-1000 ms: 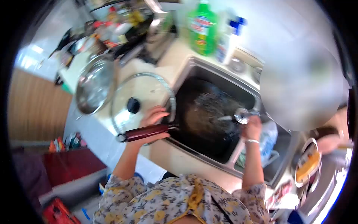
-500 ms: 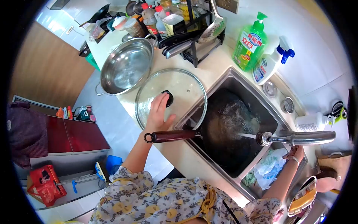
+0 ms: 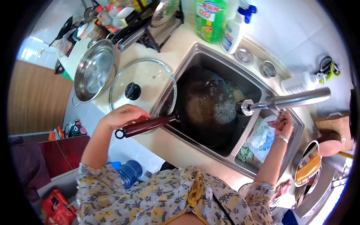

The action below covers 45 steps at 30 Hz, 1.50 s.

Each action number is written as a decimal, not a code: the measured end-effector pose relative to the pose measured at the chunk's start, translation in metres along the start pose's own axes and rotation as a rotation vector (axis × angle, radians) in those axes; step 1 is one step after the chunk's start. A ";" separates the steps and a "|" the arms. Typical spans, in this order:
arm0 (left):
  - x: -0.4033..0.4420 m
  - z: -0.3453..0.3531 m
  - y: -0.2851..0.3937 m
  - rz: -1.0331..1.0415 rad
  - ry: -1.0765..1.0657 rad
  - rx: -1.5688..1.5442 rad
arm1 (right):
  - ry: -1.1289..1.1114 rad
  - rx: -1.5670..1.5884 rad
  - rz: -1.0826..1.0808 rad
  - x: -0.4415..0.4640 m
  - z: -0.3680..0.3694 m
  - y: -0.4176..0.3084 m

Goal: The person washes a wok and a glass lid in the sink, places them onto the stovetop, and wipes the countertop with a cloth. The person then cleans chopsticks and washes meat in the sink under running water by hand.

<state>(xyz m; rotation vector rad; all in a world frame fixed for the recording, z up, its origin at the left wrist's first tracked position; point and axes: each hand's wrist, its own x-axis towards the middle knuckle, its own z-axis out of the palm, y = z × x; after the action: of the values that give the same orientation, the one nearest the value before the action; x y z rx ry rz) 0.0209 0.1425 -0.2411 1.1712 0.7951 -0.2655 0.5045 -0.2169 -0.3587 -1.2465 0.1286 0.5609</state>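
You stand at a beige desk (image 3: 157, 146) into which a double-basin steel sink (image 3: 244, 140) is set. The dark wok (image 3: 190, 88) sits in the larger basin with water in it, a patch of bubbles on the surface. Its reddish-brown handle (image 3: 148, 126) projects over the sink edge and the near part of the glass lid (image 3: 150, 85). That lid lies on the desk, black knob upward, its rim reaching the sink edge. A two-handled steel pan (image 3: 95, 73) stands just beyond the lid on your left. The steel faucet (image 3: 300, 98) extends across the smaller basin, its outlet over the wok side. A plastic bag (image 3: 260, 138) lies in the smaller basin. Behind the sink stand a green bottle (image 3: 210, 22) and a white spray bottle (image 3: 231, 35).

Your left hand (image 3: 126, 115) is at the handle, fingers bent down behind it; whether they grip it cannot be told. Your right hand (image 3: 283, 124) is below the faucet, above the bag, fingers bent; what they pinch, if anything, cannot be told. Your right wrist carries a bracelet (image 3: 281, 138).
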 end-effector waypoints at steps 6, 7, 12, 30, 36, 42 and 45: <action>0.025 0.027 0.017 -0.427 -0.328 -0.057 | -0.142 0.211 0.132 -0.092 0.063 0.046; 0.027 0.029 0.016 -0.430 -0.330 -0.105 | -0.187 0.172 0.127 -0.098 0.066 0.053; 0.015 0.087 0.073 -0.501 -0.274 -0.090 | -0.206 0.176 0.214 -0.111 0.072 0.078; -0.138 0.211 0.167 -0.435 0.177 0.303 | -0.272 0.248 0.236 -0.100 0.094 0.093; -0.210 0.234 0.141 -0.163 0.345 0.312 | -0.445 0.129 0.348 -0.092 0.089 0.118; -0.265 0.228 0.112 -0.034 0.430 0.193 | -0.359 -0.062 0.412 -0.102 0.122 0.135; -0.291 0.209 0.091 0.019 0.423 0.252 | -0.283 0.040 0.355 -0.102 0.133 0.157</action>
<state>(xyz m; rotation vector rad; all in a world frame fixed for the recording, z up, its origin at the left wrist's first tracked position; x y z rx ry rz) -0.0450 -0.0693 0.0553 1.4982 1.1426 -0.1031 0.3157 -0.0966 -0.4095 -1.0984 0.1233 1.0310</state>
